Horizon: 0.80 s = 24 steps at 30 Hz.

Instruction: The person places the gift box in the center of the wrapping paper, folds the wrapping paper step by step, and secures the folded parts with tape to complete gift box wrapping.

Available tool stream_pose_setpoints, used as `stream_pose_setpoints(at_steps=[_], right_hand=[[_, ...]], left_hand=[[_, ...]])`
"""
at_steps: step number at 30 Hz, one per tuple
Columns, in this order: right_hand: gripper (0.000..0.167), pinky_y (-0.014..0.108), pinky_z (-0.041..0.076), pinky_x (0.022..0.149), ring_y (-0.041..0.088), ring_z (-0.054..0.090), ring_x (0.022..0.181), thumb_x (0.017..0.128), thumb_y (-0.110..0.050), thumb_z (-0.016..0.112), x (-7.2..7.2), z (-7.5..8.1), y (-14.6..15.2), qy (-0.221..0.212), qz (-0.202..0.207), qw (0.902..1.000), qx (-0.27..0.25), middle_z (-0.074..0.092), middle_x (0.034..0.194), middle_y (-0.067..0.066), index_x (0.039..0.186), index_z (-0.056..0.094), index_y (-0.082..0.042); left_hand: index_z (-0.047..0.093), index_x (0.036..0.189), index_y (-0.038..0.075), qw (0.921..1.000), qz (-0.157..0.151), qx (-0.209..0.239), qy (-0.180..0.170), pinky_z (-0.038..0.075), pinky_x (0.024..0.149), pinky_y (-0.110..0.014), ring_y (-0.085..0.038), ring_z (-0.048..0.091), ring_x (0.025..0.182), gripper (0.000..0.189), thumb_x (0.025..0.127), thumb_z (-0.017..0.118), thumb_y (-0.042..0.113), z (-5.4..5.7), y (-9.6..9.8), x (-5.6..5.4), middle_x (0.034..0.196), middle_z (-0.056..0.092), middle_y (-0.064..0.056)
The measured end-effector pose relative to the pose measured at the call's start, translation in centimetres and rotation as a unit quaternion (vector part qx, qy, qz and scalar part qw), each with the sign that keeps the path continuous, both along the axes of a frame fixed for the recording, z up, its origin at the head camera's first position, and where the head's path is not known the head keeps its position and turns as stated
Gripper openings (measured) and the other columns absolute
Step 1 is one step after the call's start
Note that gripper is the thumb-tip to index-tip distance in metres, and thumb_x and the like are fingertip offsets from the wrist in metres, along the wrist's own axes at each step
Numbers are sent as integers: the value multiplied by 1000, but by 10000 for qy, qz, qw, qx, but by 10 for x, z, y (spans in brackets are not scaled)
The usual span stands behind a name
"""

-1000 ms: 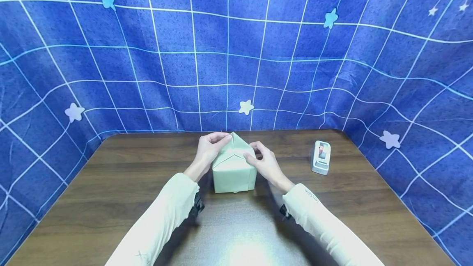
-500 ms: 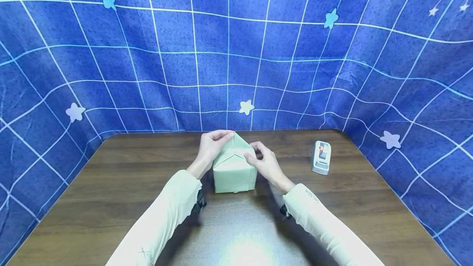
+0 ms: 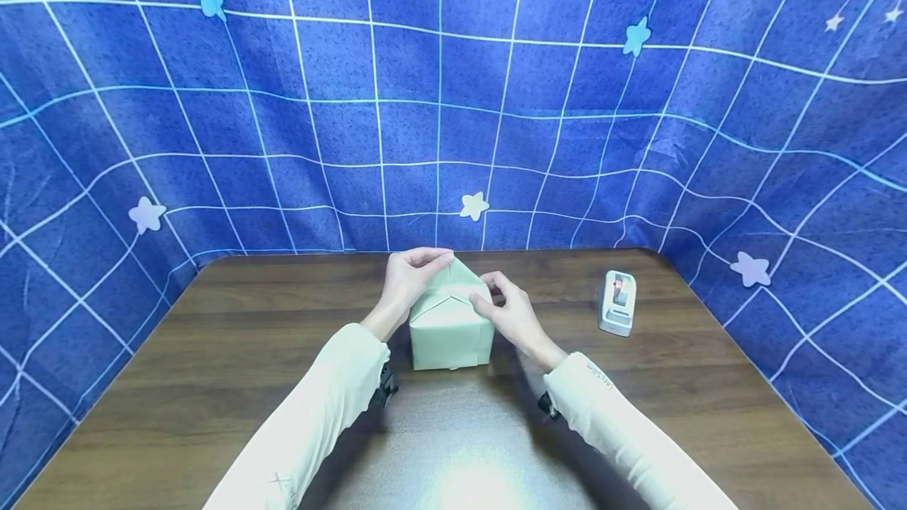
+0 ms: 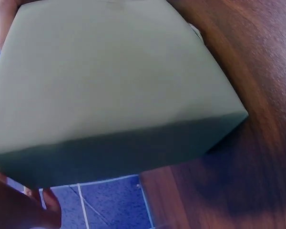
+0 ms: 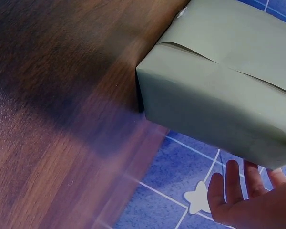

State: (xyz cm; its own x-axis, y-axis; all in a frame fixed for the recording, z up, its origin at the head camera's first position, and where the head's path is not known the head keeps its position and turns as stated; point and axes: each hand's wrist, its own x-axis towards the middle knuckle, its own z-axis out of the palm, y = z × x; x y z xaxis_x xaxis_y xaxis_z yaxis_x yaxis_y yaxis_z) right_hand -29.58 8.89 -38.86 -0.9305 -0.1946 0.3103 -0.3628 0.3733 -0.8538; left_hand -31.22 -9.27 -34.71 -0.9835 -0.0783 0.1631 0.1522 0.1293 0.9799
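A box wrapped in pale green paper (image 3: 448, 346) sits on the wooden table in the head view, a pointed paper flap (image 3: 459, 277) rising at its far end. My left hand (image 3: 411, 278) pinches the tip of this flap between thumb and fingers. At the box's right end, my right hand (image 3: 509, 310) holds the far corner, thumb on top and fingers behind. The left wrist view shows the box's smooth side (image 4: 105, 71) large. In the right wrist view an overlapping paper edge runs along the box (image 5: 214, 95), with my right fingers at its lower side.
A small white device (image 3: 616, 303) with a window and a red part inside lies to the right on the brown wooden table (image 3: 283, 297). Behind the table hangs a blue curtain (image 3: 319, 132) with white grid lines and stars.
My left hand has shifted slightly right and up with the flap's tip between its fingers. The right hand and the box look nearly unmoved.
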Motion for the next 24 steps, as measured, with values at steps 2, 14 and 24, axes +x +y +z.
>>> stream_pose_setpoints(at_steps=[2, 14, 24], right_hand=[[24, 34, 47, 82, 20, 57, 96, 83, -22, 64, 0, 0, 0, 11, -9, 10000, 0, 63, 101, 6, 105, 59, -12], [24, 38, 46, 86, 23, 56, 99, 83, -21, 64, -1, 0, 0, -67, -5, 10000, -1, 62, 102, 8, 104, 58, -12], [28, 34, 49, 82, 22, 59, 95, 83, -22, 65, -1, 4, 2, -132, 21, 9998, 141, 63, 104, 10, 108, 59, -10]], left_hand=[[71, 102, 13, 9999, -146, -52, -52, 49, 72, -19, -7, 63, 89, 29, 77, 73, 28, -1, -4, 1, 102, 70, -3], [57, 123, 12, 9912, -1068, -194, -755, 46, 85, -28, -13, 58, 101, 42, 82, 66, 14, -16, -38, 8, 121, 60, -11], [59, 119, 7, 9920, -899, 1, -892, 43, 90, -33, -7, 57, 92, 38, 82, 63, 9, -27, -39, 13, 113, 62, -6]])
